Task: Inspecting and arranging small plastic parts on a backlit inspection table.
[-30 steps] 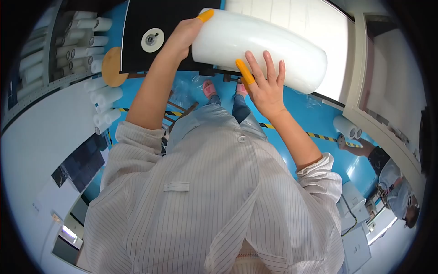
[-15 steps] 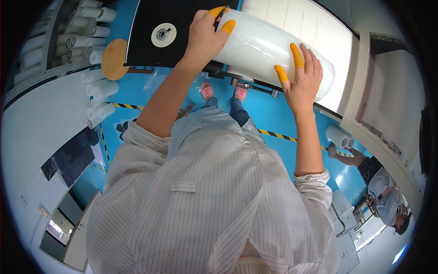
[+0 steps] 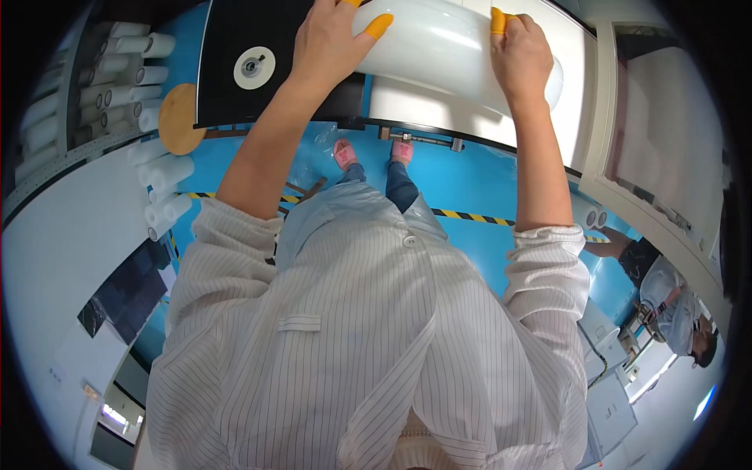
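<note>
A large, glossy, whitish roll of film [image 3: 431,47] lies across the white bed [image 3: 415,102] of a table, its top running past the upper edge of the view. My left hand [image 3: 323,45] grips the roll's left end, thumb laid along it and fingers partly cut off at the upper edge. Toward the right end, my right hand [image 3: 523,64] is closed, with its fingertips bunched together against the film. What those fingertips pinch, if anything, is hidden. Yellow finger cots cover some fingers of both hands. A shadow falls on the bed in front of the roll.
A white disc with a metal hub [image 3: 254,68] sits on the black panel [image 3: 223,31] at left. Beyond it are a round wooden board [image 3: 180,119] and racked rolls [image 3: 129,74]. A metal fitting [image 3: 419,139] juts from the table's near edge. Another person [image 3: 666,290] is at far right.
The roll has moved away from the table's near edge, baring a strip of white bed. My right hand's spread fingers have curled in. My left hand has gone farther away with the roll.
</note>
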A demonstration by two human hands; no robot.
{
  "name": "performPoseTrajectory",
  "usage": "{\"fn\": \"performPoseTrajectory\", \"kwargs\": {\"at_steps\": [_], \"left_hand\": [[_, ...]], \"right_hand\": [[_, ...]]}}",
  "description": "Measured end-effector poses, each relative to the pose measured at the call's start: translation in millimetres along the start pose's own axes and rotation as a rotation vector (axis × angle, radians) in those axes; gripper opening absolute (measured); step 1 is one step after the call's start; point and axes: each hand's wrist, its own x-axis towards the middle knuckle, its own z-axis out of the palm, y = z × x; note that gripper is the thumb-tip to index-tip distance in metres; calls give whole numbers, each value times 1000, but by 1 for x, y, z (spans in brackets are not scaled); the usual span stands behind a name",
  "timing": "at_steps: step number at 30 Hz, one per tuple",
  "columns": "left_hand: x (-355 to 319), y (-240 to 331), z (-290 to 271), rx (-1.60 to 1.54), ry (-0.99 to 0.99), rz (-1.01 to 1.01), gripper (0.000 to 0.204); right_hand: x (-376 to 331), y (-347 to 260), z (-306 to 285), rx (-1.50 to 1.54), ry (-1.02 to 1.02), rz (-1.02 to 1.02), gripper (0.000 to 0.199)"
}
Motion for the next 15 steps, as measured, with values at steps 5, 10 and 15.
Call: {"fn": "performPoseTrajectory", "kwargs": {"at_steps": [5, 10, 15], "left_hand": [[7, -13, 14, -46, 80, -34, 47], [34, -31, 38, -41, 214, -176, 49], [64, -39, 48, -42, 84, -309, 50]], "right_hand": [[-42, -22, 1, 208, 190, -248, 28], [-95, -34, 4, 238, 90, -300, 34], [-103, -14, 5, 233, -5, -239, 38]]}}
